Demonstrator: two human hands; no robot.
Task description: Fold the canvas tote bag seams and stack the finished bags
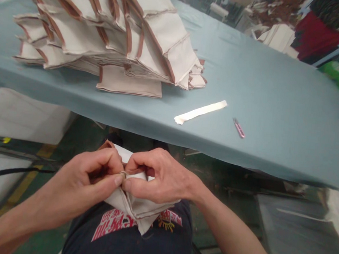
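Observation:
A white fabric piece (146, 212) with brown edging is bunched up over my lap, its lower corner hanging down. My left hand (94, 175) pinches a seam of it between thumb and forefinger. Close against those fingertips, my right hand (156, 177) grips the same fabric piece, thumb below and fingers curled above. The two thumbs nearly meet at the seam. The folds inside my right fingers are partly hidden.
A blue-covered table (263, 99) lies ahead, bearing a heap of white fabric pieces (103, 30) with brown edging, a white strip (200, 112) and pink thread snips (239, 128). A dark cable (14, 173) runs at the left.

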